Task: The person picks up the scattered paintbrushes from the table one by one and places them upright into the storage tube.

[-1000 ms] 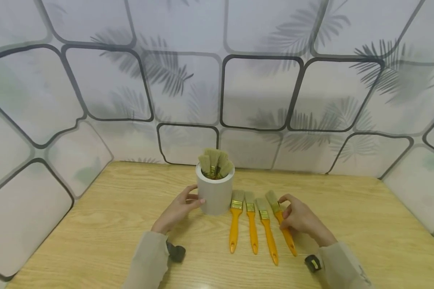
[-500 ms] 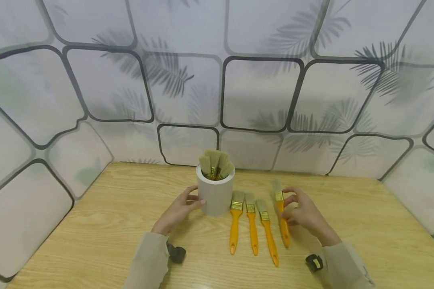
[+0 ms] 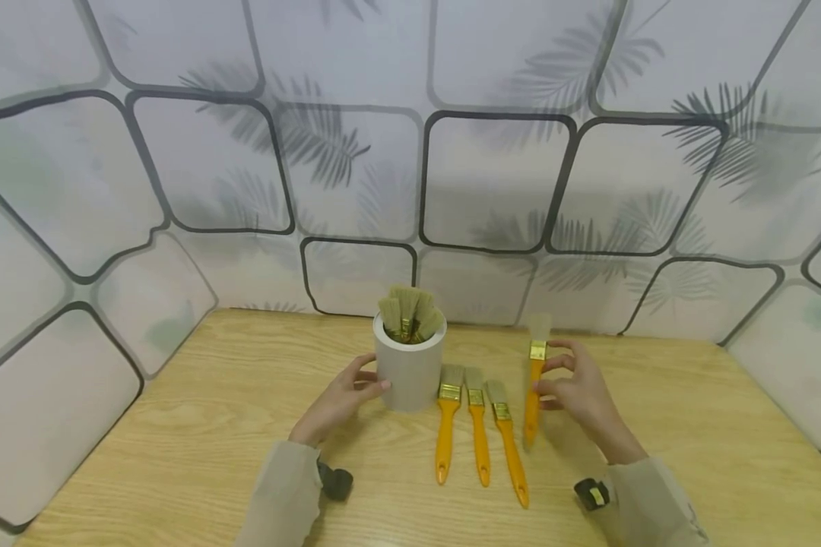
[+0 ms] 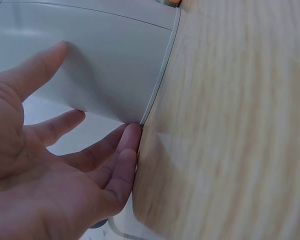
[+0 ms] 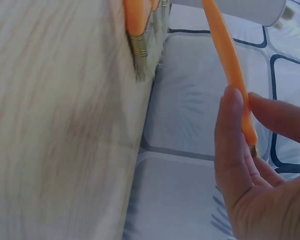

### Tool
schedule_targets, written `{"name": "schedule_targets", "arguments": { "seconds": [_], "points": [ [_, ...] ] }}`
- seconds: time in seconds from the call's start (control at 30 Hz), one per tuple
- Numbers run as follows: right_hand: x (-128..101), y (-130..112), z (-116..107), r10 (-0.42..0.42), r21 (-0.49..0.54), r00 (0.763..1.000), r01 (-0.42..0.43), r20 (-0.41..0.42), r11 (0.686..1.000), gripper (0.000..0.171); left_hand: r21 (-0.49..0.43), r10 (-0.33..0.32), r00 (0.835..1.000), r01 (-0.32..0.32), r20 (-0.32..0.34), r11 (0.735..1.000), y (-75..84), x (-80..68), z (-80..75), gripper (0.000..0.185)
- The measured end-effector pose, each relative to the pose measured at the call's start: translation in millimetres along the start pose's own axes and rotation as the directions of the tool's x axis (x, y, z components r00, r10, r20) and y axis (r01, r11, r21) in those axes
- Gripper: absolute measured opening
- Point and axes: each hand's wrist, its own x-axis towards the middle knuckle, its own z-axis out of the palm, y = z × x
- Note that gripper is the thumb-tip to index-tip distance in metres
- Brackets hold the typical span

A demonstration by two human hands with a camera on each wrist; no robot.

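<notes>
Brush (image 3: 534, 387) with orange handle, pinched between my right hand's (image 3: 578, 391) thumb and fingers, lifted off the table (image 3: 178, 425), bristles up, right of three more brushes (image 3: 477, 425) lying flat. My left hand (image 3: 338, 396) rests straight-fingered against the white cup (image 3: 410, 372), which stands just left of the row, holding brushes.

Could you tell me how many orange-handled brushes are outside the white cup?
4. Three brushes lie side by side on the table right of the cup. The right hand holds the fourth brush raised. More stand inside the cup, partly hidden.
</notes>
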Motion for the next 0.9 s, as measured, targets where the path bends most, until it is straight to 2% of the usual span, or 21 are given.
{"name": "schedule_targets", "arguments": {
  "seconds": [0.3,0.53,0.73,0.9],
  "points": [
    [3,-10,5,-0.053,0.138,0.993,0.068,-0.109,0.988,0.072,-0.003,-0.002,1.000,0.002,-0.006,1.000,0.3,-0.4,1.2,0.069],
    [4,-21,11,-0.039,0.219,0.975,0.089,-0.221,0.972,0.069,-0.014,0.005,1.000,-0.005,-0.008,1.000,-2.3,1.1,2.3,0.068],
    [5,-29,19,-0.056,0.312,0.950,0.156,-0.307,0.937,0.064,-0.022,0.002,1.000,-0.002,-0.006,1.000,-2.4,1.0,2.4,0.068],
    [7,-35,27,-0.053,0.399,0.921,0.218,-0.386,0.891,0.063,-0.012,0.002,1.000,-0.002,-0.009,1.000,-2.0,0.3,2.0,0.068]
  ]
}}
